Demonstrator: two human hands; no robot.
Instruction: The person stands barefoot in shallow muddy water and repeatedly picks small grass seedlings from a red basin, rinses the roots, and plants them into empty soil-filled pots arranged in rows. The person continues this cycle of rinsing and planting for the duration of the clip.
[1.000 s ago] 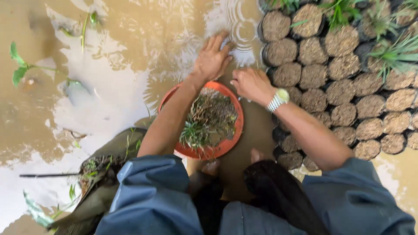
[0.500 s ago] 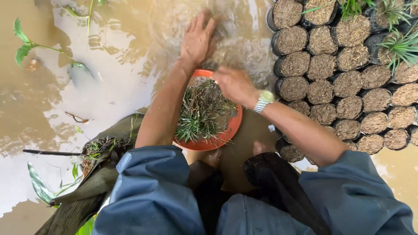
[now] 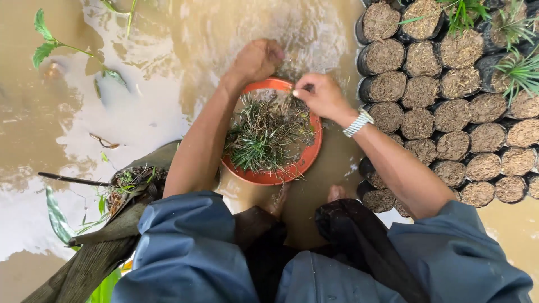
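One orange dish (image 3: 306, 163); two hands; one wristwatch (image 3: 358, 123); many soil-filled black bags (image 3: 418, 123).

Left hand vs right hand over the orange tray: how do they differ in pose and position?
The left hand is curled into a loose fist at the far rim of the orange tray, partly over the muddy water; the right hand pinches its fingertips above the grass clumps inside the tray. The right wrist wears a watch; the left wrist is bare. Both are bare and wet-looking, with blue sleeves rolled up.
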